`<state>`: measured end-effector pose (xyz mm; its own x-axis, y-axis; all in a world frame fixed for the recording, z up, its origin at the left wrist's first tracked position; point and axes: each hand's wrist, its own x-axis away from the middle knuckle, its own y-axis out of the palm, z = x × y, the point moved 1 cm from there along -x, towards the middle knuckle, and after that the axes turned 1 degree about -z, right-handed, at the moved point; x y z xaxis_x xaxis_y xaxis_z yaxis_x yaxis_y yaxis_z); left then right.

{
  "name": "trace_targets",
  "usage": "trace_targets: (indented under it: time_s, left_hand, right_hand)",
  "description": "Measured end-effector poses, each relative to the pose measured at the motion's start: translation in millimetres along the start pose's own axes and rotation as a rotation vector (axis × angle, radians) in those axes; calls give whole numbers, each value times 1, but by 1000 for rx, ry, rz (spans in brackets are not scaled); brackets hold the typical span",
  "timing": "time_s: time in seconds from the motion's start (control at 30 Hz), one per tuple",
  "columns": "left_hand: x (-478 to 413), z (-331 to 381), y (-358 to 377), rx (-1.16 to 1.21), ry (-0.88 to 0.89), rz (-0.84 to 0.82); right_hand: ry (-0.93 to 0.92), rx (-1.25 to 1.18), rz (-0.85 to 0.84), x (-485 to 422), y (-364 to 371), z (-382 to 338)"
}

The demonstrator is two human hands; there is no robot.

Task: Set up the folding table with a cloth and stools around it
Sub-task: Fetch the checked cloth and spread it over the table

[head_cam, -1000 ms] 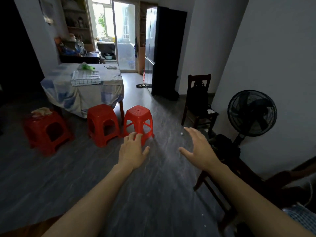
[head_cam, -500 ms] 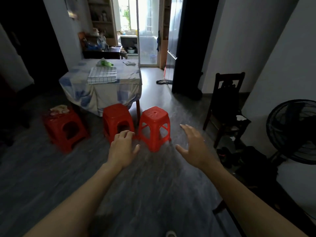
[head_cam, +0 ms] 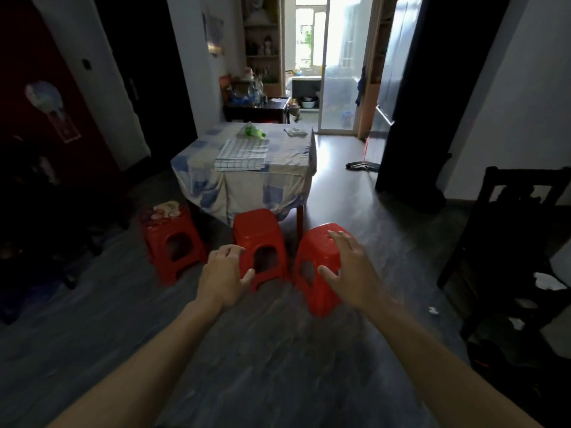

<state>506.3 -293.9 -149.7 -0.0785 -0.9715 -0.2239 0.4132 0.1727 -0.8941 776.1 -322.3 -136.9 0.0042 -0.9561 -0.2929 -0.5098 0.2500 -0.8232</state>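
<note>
The folding table (head_cam: 299, 211) stands ahead under a pale cloth with blue patches (head_cam: 247, 193). A folded checked cloth (head_cam: 242, 154) and a green object (head_cam: 253, 131) lie on top. Three red plastic stools stand on the floor at its near side: a left stool (head_cam: 173, 239) with a rag on it, a middle stool (head_cam: 259, 233), and a right stool (head_cam: 318, 273). My left hand (head_cam: 224, 274) hovers in front of the middle stool, fingers loosely bent, holding nothing. My right hand (head_cam: 350, 268) is spread over the right stool's top and near side; contact is unclear.
A dark wooden chair (head_cam: 519, 217) stands at the right with clutter below it. A tall black fridge (head_cam: 411, 103) lines the right wall. A dark side table with bottles (head_cam: 256, 108) sits behind the table. Open grey floor (head_cam: 278, 366) lies beneath my arms.
I have moved closer to the stools and table, and the view has swung left. Both hands have reached forward; the right hand now lies over the right stool.
</note>
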Motion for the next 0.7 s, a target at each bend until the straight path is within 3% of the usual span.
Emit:
trace_targets:
  time_s: [0.37,0.7]
  left_hand:
    - [-146,-113,8,30,-112,97]
    - [-278,-229,-9,43,-144,154]
  right_hand:
    - [-168,-24,-102,-174,92,-44]
    - [-164,-69,-172,-331,183,-106]
